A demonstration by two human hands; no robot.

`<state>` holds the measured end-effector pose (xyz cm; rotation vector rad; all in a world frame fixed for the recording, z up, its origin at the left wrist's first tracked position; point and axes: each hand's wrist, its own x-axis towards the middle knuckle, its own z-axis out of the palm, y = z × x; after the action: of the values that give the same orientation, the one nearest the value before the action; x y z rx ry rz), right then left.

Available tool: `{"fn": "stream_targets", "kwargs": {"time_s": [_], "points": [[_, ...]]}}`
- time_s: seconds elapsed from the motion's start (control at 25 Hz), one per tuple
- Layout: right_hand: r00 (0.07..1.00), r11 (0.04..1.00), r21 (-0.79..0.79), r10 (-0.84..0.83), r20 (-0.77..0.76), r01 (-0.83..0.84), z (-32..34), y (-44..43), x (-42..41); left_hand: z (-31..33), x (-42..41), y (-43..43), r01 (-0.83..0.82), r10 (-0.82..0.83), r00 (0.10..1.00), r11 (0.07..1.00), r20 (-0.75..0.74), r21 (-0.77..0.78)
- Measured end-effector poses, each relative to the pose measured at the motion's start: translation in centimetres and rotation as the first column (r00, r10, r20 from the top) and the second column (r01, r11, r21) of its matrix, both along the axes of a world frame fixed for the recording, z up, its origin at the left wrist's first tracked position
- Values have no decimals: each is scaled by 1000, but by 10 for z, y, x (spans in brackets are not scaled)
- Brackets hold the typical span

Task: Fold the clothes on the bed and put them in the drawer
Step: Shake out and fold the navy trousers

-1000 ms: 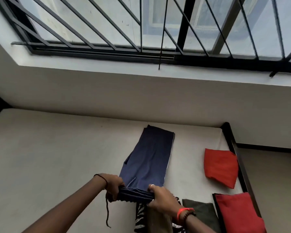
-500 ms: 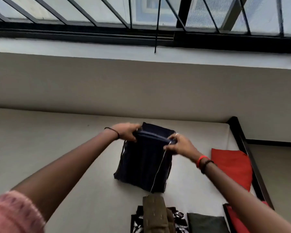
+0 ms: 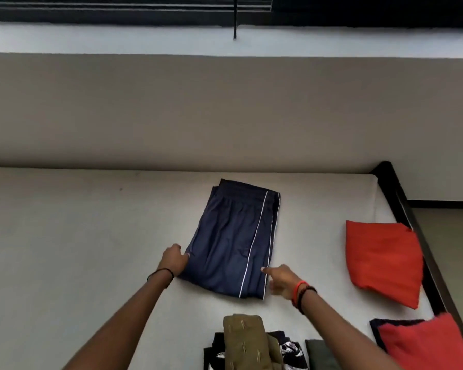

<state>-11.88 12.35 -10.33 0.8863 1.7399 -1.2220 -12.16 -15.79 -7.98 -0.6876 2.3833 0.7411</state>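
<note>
Folded navy trousers (image 3: 235,241) lie flat on bed (image 3: 64,236), frame centre. Left hand (image 3: 174,259) curled at their left edge, can't tell if gripping. Right hand (image 3: 281,281) holds nothing, outstretched finger touching right edge.

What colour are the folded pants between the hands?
The pants are navy with white piping; head view.

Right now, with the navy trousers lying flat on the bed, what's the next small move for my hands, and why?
Probably grip the near corners and fold the near end up over the far end. The navy trousers lie long and flat on the bed, with the left hand and right hand at their near side edges.
</note>
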Motion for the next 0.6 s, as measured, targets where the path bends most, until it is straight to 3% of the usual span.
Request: {"fn": "stream_targets", "kwargs": {"time_s": [0.16, 0.32, 0.44, 0.6], "points": [[978, 979, -23, -203, -55, 202, -39, -24, 18, -39, 16, 13, -345, 343, 938, 926, 41, 150], [971, 969, -79, -236, -28, 233, -39, -25, 25, -51, 18, 7, -360, 345, 932, 916, 114, 176], [967, 972, -107, -223, -121, 210, -29, -23, 31, -37, 14, -1, -336, 297, 937, 911, 186, 237], [936, 942, -220, -297, -190, 255, 0, -17, 31, -5, 11, -11, -339, 303, 940, 875, 154, 347]]}}
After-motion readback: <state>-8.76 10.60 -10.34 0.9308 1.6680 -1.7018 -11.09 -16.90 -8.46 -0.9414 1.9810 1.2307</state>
